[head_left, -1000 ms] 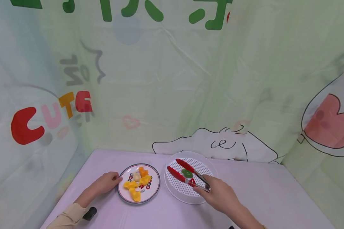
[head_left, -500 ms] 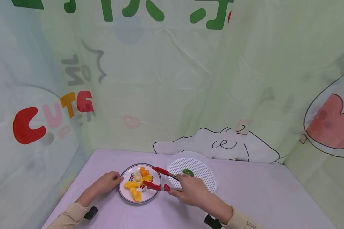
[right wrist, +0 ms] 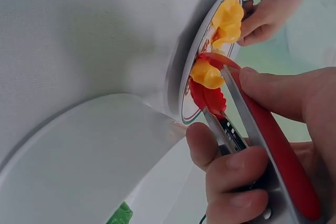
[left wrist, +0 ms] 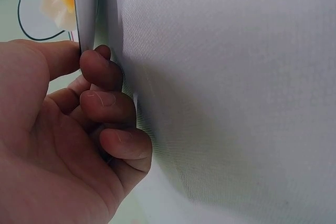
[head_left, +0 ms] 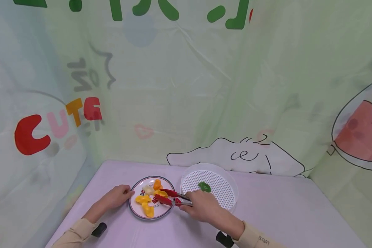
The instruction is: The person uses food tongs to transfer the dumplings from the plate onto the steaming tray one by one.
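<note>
My left hand (head_left: 117, 196) pinches the left rim of a round white plate (head_left: 159, 211) with a dark-edged border; the left wrist view shows thumb and fingertips at the rim. Several soft-looking dumpling-shaped pieces in yellow, orange and cream lie on the plate. In my right hand (head_left: 205, 206) is a pair of metal tongs (right wrist: 275, 142) with red tips and a red handle cover. The tong tips reach over the plate's right side, one on each side of a yellow dumpling-shaped piece (right wrist: 207, 74).
A round white basket (head_left: 223, 196) with a perforated floor stands right of the plate, under and behind my right hand. One green piece (head_left: 204, 186) lies in it. The pale tablecloth (head_left: 272, 206) ends at a printed curtain (head_left: 179, 103) behind.
From over the basket, my right hand has swung the tongs left to the plate. Their tips have drawn closer together around a yellow piece. My left hand stays at the rim.
</note>
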`<state>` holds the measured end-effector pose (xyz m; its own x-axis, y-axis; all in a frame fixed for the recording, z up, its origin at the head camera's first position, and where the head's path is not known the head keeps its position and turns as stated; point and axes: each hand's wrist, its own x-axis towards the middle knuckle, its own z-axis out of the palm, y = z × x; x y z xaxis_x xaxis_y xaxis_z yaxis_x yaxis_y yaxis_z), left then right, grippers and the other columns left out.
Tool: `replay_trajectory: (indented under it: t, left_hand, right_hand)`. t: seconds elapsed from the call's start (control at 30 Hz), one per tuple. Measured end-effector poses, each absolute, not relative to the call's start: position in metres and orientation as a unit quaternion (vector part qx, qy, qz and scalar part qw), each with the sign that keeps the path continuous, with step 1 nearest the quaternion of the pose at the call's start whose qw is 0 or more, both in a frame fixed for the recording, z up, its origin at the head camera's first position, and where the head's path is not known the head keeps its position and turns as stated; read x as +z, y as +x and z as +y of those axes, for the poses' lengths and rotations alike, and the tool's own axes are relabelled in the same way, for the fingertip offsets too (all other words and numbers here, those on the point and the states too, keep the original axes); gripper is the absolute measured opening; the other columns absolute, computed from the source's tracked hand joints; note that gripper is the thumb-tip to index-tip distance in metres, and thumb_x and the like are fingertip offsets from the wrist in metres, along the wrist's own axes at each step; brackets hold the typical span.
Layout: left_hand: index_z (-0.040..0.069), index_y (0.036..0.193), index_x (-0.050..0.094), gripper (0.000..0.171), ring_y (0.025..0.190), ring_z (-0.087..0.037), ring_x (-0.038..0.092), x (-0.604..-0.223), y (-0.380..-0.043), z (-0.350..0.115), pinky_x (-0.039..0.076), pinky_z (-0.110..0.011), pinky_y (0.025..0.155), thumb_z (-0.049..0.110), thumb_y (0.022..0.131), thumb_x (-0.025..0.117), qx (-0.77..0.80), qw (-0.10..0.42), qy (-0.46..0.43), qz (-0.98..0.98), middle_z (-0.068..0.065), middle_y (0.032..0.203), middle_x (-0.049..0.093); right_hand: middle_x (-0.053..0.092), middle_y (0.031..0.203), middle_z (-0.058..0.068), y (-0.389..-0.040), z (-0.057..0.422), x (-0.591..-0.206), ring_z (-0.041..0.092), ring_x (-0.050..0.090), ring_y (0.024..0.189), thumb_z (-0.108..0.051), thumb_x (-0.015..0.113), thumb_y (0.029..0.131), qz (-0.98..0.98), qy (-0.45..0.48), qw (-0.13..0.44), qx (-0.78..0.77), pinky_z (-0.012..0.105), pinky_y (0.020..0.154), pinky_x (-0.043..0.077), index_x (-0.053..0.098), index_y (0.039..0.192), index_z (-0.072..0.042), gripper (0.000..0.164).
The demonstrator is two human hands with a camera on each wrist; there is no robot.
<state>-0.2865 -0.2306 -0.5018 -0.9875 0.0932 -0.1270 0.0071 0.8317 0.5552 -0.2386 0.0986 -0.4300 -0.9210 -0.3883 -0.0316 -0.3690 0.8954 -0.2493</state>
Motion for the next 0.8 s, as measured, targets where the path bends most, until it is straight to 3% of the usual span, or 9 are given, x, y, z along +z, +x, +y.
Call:
replay_trajectory:
  t: [0.53, 0.8]
  left_hand:
    - [0.01, 0.085, 0.058, 0.022, 0.07, -0.016, 0.049, -0.505, -0.288, -0.23, 0.039, -0.029, 0.063, 0.026, 0.1, 0.061, 0.285, 0.077, 0.025, 0.955, -0.003, 0.071, 0.05]
    - [0.01, 0.085, 0.059, 0.022, 0.07, -0.016, 0.049, -0.505, -0.289, -0.231, 0.039, -0.028, 0.064, 0.026, 0.1, 0.062, 0.28, 0.078, 0.023, 0.956, -0.003, 0.071, 0.05]
  right_hand:
    - [0.059, 0.069, -0.007, -0.232, 0.109, -0.42, 0.011, 0.048, 0.061, -0.044, 0.076, 0.086, 0.971, -0.188, 0.02, -0.146, 0.025, 0.052, 0.041, 0.073, 0.102, -0.013, 0.035]
    - [0.065, 0.078, -0.005, -0.231, 0.136, -0.411, 0.011, 0.049, 0.065, -0.041, 0.077, 0.086, 0.967, -0.169, -0.008, -0.189, 0.025, 0.053, 0.039, 0.073, 0.112, -0.01, 0.04]
